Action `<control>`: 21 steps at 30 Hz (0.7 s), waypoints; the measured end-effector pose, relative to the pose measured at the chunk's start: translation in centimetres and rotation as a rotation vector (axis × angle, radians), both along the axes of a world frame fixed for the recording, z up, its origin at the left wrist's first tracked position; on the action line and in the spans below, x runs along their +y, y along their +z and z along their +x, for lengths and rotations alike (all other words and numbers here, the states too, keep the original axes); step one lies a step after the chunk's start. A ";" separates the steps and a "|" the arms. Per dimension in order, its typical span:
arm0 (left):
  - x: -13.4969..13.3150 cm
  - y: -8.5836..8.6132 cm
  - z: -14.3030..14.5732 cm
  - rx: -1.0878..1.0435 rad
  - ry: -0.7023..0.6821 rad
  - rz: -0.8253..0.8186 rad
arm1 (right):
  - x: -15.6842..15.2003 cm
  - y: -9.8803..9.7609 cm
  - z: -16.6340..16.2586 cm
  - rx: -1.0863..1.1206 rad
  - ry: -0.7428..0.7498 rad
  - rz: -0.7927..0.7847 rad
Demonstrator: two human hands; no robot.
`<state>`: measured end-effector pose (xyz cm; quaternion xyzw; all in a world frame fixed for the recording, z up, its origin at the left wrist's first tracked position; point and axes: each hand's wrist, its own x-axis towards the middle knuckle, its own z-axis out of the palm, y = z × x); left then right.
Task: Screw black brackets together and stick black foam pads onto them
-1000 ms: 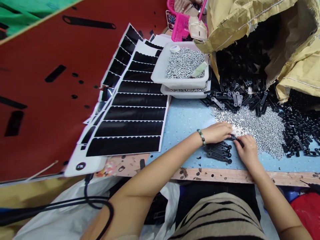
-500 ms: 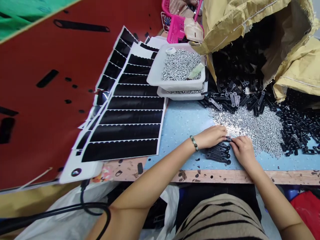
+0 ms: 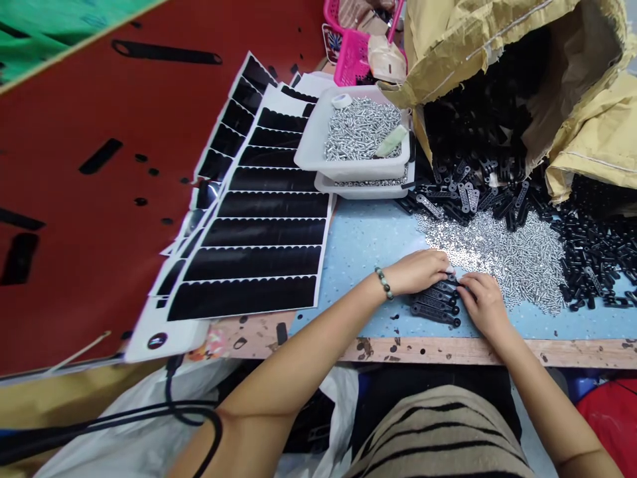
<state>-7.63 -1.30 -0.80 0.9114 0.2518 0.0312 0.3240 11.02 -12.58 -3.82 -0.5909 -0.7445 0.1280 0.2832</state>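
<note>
Head view: a blue mat (image 3: 365,232) bears silvery screws (image 3: 537,265); nearer, the left hand (image 3: 421,271), fingers bent, covers part of a row of black bars (image 3: 432,309); the right hand (image 3: 484,302) curls by their round ends. Whether either pinches one, I cannot tell.

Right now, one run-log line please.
left hand: at black strips | right hand: beside strips' rounded ends | silver pile: beyond hands | upper white tub: holds silver pieces
</note>
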 end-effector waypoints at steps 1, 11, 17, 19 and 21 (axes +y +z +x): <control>-0.1 0.0 -0.2 0.001 0.012 -0.013 | -0.4 0.3 0.0 0.021 0.005 0.006; -0.7 1.1 -0.5 -0.116 0.158 0.050 | -2.4 0.4 1.8 0.012 -0.094 0.113; -0.5 1.5 10.0 -0.167 0.140 0.167 | 1.0 -0.6 11.8 -0.206 -0.611 0.215; -0.1 1.2 14.1 -0.139 0.176 0.197 | 1.9 -1.0 12.9 -0.210 -0.545 0.157; 0.3 0.8 17.1 -0.133 0.189 0.195 | 2.4 -1.3 13.1 -0.138 -0.501 0.125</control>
